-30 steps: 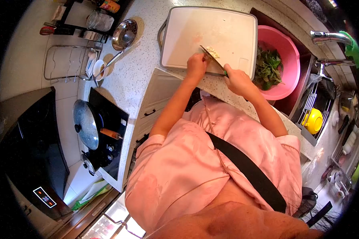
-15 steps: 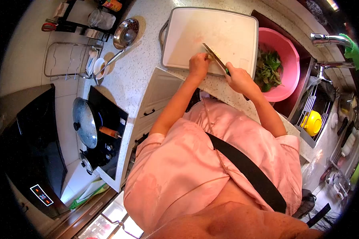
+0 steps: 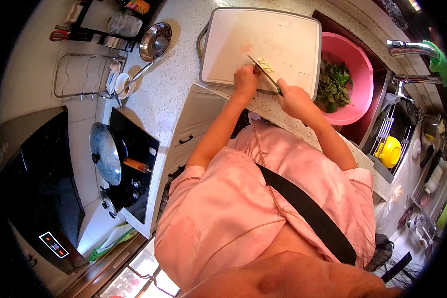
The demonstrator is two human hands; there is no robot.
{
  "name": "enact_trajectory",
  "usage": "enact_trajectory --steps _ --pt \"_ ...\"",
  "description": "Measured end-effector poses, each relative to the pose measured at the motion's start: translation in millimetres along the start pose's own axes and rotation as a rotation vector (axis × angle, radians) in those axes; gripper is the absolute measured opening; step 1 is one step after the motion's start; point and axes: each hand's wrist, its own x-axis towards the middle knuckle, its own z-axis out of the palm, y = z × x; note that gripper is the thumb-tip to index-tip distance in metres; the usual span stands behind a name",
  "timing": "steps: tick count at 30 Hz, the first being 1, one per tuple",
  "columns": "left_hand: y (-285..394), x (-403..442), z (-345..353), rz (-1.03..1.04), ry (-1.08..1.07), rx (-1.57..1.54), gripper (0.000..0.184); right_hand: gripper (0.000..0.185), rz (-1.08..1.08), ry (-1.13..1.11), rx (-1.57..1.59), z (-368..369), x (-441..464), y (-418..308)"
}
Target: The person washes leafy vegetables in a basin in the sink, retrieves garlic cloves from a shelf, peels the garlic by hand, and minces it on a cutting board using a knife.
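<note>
My right hand is closed round the handle of a kitchen knife, whose blade slants up and left over the near part of the white cutting board. Close against the blade, my left hand has its fingers curled and pinched. Whatever they hold is hidden by the fingers and the knife. Small pale-yellow chopped pieces, perhaps garlic, lie on the board just beyond the blade. A few tiny bits are scattered to their right.
Right of the board, a pink basin holds green leaves, beneath a faucet. A metal bowl and a small white bowl stand left. A lidded pan sits on the stove. A yellow cup rests in a rack.
Both hands and the knife have shifted slightly left. The pale chopped pieces beyond the blade now show clearly, where the blade mostly covered them before.
</note>
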Motion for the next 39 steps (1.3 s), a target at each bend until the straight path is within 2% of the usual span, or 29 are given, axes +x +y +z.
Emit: enact_trajectory --steps 9,12,18,27,30,36,39 --pt "5.0 -11.7 -8.7 -0.017 -0.004 0.093 0.008 0.024 -0.046 0.019 0.007 0.9 1.0 0.3" --pt "2.8 -8.4 -5.9 0.02 0.055 0.002 0.005 0.023 -0.036 0.031 0.033 -1.5 0.4 -0.8" --pt "0.3 -3.1 -3.5 0.002 -0.003 0.086 0.005 0.023 -0.039 0.019 -0.008 0.4 1.7 -1.6" --pt "-0.1 -4.1 -7.0 0.052 0.042 0.071 0.005 0.024 -0.034 0.036 0.015 -5.3 -1.6 -6.3" --pt "7.7 -4.1 -11.0 0.007 0.028 0.094 0.01 0.023 -0.04 0.012 -0.017 1.4 -1.3 -4.4" --pt "-2.3 -3.5 -4.3 0.048 0.066 0.053 0.005 0.022 -0.039 0.032 0.027 0.4 -1.6 -4.6" --pt "-0.2 0.0 -4.3 0.007 0.01 0.077 0.006 0.022 -0.025 -0.003 0.022 -0.9 -0.1 -3.4"
